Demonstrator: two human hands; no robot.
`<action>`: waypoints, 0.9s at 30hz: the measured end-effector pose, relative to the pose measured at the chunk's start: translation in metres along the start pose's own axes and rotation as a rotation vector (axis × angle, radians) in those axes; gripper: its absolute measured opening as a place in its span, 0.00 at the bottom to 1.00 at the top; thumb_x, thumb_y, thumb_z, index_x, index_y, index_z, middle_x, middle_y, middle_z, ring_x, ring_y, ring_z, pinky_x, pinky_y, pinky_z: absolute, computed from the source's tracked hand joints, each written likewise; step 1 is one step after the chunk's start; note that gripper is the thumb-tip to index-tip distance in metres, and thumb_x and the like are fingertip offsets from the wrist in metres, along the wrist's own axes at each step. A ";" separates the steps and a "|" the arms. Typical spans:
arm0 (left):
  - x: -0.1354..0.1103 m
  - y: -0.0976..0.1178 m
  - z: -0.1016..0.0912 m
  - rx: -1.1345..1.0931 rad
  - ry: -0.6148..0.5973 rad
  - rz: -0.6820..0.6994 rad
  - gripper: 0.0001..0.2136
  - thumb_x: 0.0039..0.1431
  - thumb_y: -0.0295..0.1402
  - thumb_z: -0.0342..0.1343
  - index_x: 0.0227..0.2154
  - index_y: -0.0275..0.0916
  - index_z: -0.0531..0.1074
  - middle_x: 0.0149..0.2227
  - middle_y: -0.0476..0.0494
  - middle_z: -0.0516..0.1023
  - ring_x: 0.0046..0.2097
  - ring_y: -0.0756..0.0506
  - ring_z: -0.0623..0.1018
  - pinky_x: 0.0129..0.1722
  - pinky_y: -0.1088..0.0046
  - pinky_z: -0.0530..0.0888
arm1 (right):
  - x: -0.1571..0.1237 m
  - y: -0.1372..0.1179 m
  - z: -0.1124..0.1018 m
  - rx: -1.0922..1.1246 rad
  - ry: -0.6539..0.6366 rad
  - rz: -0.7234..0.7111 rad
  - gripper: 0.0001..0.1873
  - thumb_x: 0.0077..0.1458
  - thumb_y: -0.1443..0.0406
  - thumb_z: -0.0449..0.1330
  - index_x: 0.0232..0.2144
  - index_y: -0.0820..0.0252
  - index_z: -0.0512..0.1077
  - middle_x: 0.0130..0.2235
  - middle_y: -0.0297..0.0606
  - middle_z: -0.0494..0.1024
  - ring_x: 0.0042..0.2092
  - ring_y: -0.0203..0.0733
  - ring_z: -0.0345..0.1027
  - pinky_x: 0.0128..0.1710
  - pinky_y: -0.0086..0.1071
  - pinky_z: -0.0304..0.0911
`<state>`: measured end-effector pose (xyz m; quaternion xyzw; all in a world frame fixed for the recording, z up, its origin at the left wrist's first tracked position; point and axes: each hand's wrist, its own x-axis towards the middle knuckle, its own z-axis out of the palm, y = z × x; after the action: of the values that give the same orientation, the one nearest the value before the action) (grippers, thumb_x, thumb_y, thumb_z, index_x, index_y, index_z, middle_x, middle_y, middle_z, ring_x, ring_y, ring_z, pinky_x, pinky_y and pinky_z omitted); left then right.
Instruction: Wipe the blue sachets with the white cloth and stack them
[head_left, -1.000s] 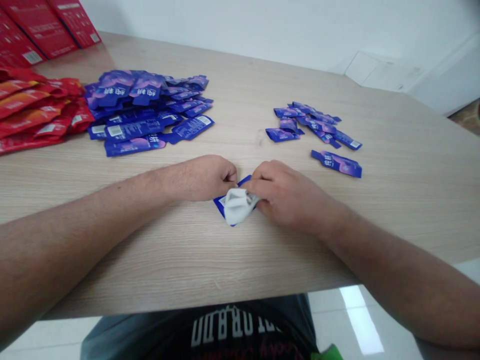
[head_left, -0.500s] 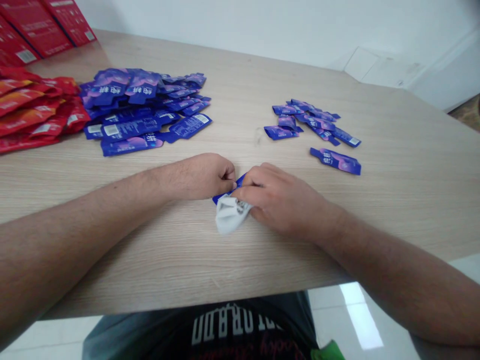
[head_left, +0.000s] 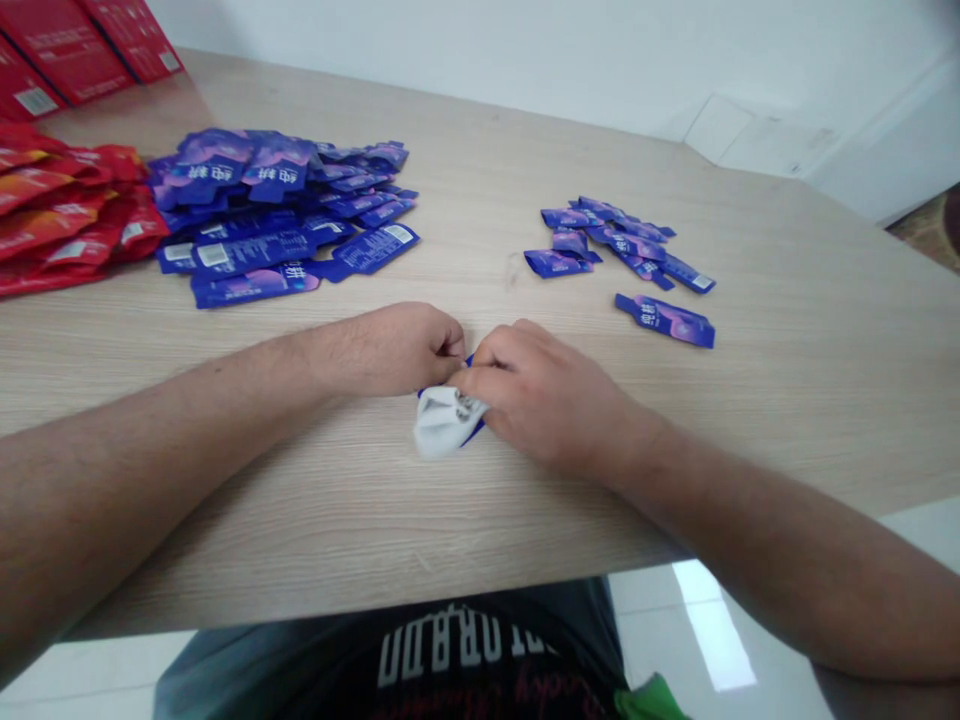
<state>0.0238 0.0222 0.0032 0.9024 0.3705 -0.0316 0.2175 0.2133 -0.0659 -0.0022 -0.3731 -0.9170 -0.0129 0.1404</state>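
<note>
My left hand [head_left: 397, 350] and my right hand [head_left: 532, 395] meet at the middle of the wood-grain table [head_left: 795, 330]. Between them lies a blue sachet [head_left: 474, 433], mostly hidden by my fingers. A crumpled white sheet [head_left: 444, 423] with dark marks sticks out below my right fingers, which pinch it against the sachet. My left fingers curl over the sachet's upper edge. I cannot see how the sheet and sachet join.
A large heap of blue sachets [head_left: 255, 215] lies at the far left of centre, beside a heap of red sachets [head_left: 52, 210]. Red boxes [head_left: 75, 45] stand behind them. A smaller blue group [head_left: 607, 240] and a single sachet [head_left: 666, 320] lie to the right.
The white sheet has shifted left and lower against the sachet, and my fingers now cover more of the blue. The whole view has drifted slightly left.
</note>
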 end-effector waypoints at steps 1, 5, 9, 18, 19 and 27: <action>0.000 0.000 0.000 0.005 -0.003 0.005 0.09 0.54 0.36 0.51 0.27 0.40 0.76 0.24 0.51 0.76 0.27 0.50 0.71 0.27 0.74 0.60 | 0.000 -0.001 0.000 0.000 -0.005 -0.033 0.12 0.65 0.66 0.52 0.44 0.58 0.75 0.41 0.43 0.70 0.45 0.47 0.60 0.49 0.40 0.60; 0.000 0.000 0.001 0.011 -0.001 -0.006 0.10 0.55 0.36 0.50 0.28 0.41 0.76 0.24 0.51 0.76 0.26 0.50 0.70 0.28 0.74 0.60 | 0.000 0.001 0.000 0.020 -0.025 -0.033 0.11 0.64 0.67 0.54 0.44 0.59 0.75 0.41 0.43 0.70 0.45 0.46 0.61 0.49 0.39 0.60; 0.000 0.000 0.001 0.003 -0.006 -0.009 0.10 0.55 0.36 0.50 0.27 0.41 0.75 0.23 0.52 0.75 0.26 0.50 0.71 0.27 0.74 0.60 | 0.000 -0.002 0.000 0.025 0.006 0.003 0.11 0.63 0.68 0.54 0.43 0.60 0.75 0.41 0.43 0.71 0.45 0.46 0.62 0.49 0.40 0.61; 0.000 -0.001 0.002 -0.003 -0.013 -0.032 0.09 0.55 0.36 0.51 0.29 0.42 0.76 0.22 0.52 0.74 0.24 0.51 0.68 0.26 0.73 0.58 | -0.007 0.040 -0.006 0.062 -0.032 0.063 0.13 0.54 0.72 0.57 0.42 0.62 0.75 0.40 0.43 0.72 0.44 0.47 0.65 0.48 0.39 0.62; 0.001 -0.002 0.002 -0.005 -0.016 -0.034 0.09 0.55 0.36 0.51 0.29 0.42 0.76 0.22 0.52 0.74 0.24 0.51 0.69 0.26 0.73 0.58 | -0.007 0.046 -0.007 0.067 -0.033 0.068 0.13 0.53 0.73 0.57 0.42 0.62 0.75 0.40 0.43 0.72 0.44 0.47 0.65 0.48 0.39 0.62; 0.001 -0.004 0.004 0.004 0.001 -0.019 0.10 0.55 0.37 0.51 0.29 0.42 0.76 0.23 0.52 0.74 0.24 0.50 0.69 0.26 0.72 0.59 | -0.007 0.050 -0.006 0.048 -0.044 0.087 0.12 0.54 0.72 0.57 0.40 0.63 0.74 0.39 0.43 0.72 0.43 0.47 0.65 0.47 0.39 0.61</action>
<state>0.0221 0.0234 -0.0017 0.8994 0.3791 -0.0340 0.2151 0.2539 -0.0348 -0.0025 -0.4093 -0.9029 0.0233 0.1295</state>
